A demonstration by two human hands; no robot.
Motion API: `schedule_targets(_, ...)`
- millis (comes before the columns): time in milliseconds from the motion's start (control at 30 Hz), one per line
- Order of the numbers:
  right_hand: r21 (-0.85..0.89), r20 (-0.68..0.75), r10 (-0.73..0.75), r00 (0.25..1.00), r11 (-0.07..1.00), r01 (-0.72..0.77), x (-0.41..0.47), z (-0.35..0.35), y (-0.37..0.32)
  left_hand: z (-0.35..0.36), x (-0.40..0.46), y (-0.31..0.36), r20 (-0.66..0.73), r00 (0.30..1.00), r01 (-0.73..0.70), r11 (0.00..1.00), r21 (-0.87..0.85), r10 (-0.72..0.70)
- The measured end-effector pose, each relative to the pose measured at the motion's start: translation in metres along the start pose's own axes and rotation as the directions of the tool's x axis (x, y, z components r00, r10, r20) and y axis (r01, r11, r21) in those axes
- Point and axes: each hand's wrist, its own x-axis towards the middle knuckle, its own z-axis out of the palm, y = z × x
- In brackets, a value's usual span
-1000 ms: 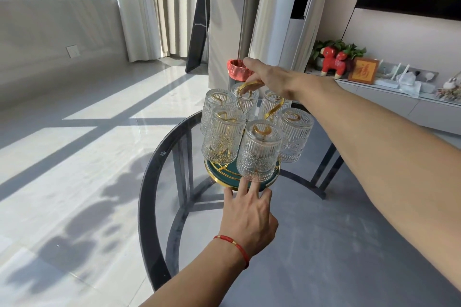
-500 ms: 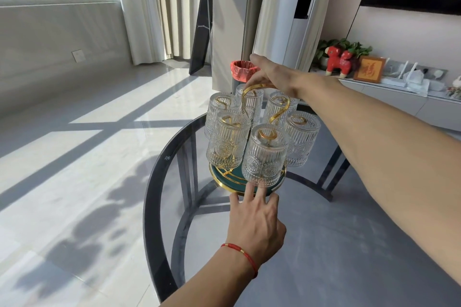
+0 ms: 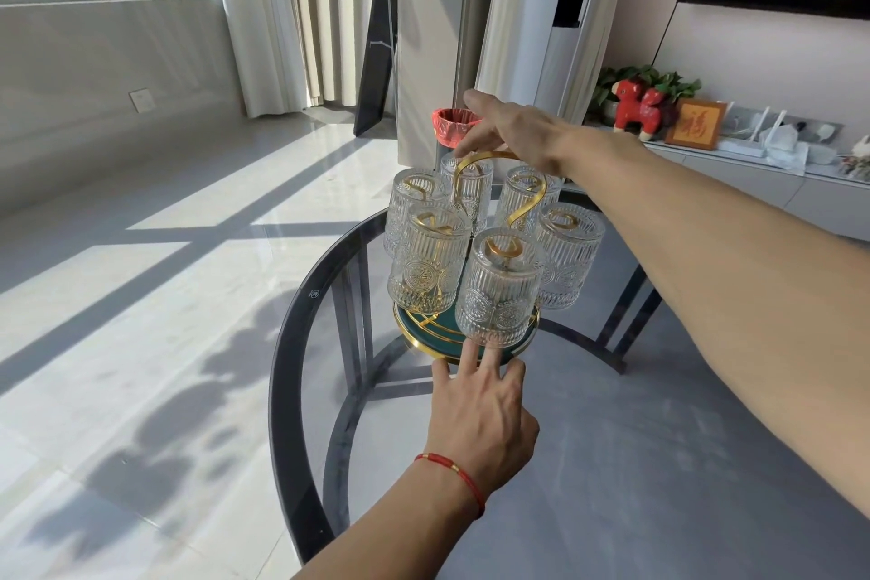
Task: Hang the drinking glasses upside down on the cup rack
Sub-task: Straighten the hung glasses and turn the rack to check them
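right hand (image 3: 513, 132) held gold handle (image 3: 489, 155), grip partly hidden | left hand (image 3: 480, 410) fingers spread, touched rack base (image 3: 414, 334) | six glasses (image 3: 499, 292) hung inverted

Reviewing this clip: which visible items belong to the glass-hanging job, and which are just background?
Job:
- six drinking glasses, all upside down on the rack
- cup rack
- left hand at the rack's base
- right hand on the gold handle

Background:
- glass table
- red-lined bin
- red horse figurine
- framed picture
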Motion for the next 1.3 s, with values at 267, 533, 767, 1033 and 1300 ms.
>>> schedule_targets(267,-0.117,0.001,0.048,0.999,0.992,-0.048,-0.004,0.005,-0.004,0.000,0.000,0.000,-0.001,1.000,0.000,1.000,0.000,0.000)
schedule_targets(533,-0.131,0.003,0.044,0.999,0.990,-0.043,-0.009,0.008,-0.005,0.000,0.000,0.000,-0.025,1.000,-0.004,1.000,0.005,0.004)
schedule_targets(767,-0.021,-0.036,-0.042,0.998,0.999,0.041,-0.014,0.006,-0.003,0.000,0.000,-0.002,-0.034,0.999,-0.019,1.000,-0.001,0.019)
schedule_targets(1033,-0.161,0.002,-0.224,0.975,0.962,0.221,-0.036,0.013,-0.020,-0.002,-0.001,-0.002,-0.021,1.000,-0.021,1.000,-0.010,0.021)
schedule_targets(1300,-0.287,0.079,-0.109,0.991,0.949,0.128,-0.040,0.022,-0.035,0.000,-0.002,-0.003,-0.031,0.999,-0.033,0.999,0.012,0.034)
